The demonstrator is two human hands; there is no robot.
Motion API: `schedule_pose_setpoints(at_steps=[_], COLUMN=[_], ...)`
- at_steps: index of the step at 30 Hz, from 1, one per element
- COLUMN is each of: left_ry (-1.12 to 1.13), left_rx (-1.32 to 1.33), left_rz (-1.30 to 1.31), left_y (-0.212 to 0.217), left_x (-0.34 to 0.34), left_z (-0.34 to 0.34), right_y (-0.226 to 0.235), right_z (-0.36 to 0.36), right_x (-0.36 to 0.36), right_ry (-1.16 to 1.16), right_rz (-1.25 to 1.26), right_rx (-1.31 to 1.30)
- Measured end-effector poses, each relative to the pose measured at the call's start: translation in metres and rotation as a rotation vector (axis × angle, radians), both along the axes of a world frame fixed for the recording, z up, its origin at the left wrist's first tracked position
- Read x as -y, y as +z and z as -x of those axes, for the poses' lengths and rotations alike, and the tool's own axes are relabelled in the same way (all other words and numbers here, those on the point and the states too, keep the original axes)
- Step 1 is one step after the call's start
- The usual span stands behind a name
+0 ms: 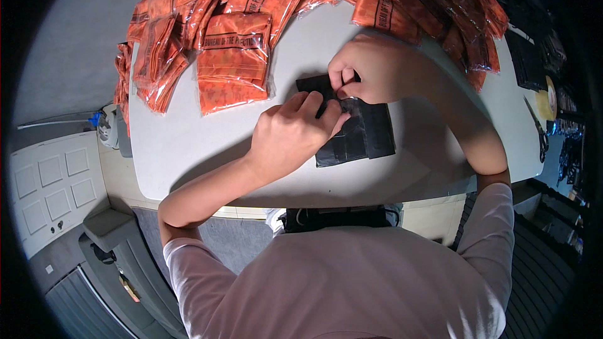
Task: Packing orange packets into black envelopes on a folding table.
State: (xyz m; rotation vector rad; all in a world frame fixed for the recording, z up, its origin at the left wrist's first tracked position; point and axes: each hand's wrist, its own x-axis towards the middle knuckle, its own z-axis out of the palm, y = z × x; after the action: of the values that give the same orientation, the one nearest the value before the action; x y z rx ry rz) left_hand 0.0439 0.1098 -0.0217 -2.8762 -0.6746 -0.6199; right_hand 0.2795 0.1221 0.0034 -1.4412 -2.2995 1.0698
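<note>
A flat, dark packet with a black, slightly shiny, creased surface lies at a slant on the white table in front of me. My left hand rests over its left side, fingers bent and pressed against the black material. At the packet's far part, my right hand is closed, with thumb and forefinger pinching the material near the middle. The fingertips of both hands are close together. My hands partly cover the packet's upper left, so the exact fold or edge between them is hidden.
Many orange patterned cloth pieces in see-through bags are heaped along the far side of the white table. To the right are a yellowish tape roll, black-handled scissors and stacked black packets. A grey sofa stands lower left.
</note>
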Motion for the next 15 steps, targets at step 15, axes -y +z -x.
schedule_pose_setpoints(at_steps=[15], left_ry=[-0.022], left_rx=[-0.057], left_rz=[-0.01], left_y=[-0.001], left_x=[0.001], left_z=[0.005], right_y=[0.0], right_z=[0.006], right_x=[0.017], right_ry=[-0.114], right_rz=[-0.37], right_rx=[0.152])
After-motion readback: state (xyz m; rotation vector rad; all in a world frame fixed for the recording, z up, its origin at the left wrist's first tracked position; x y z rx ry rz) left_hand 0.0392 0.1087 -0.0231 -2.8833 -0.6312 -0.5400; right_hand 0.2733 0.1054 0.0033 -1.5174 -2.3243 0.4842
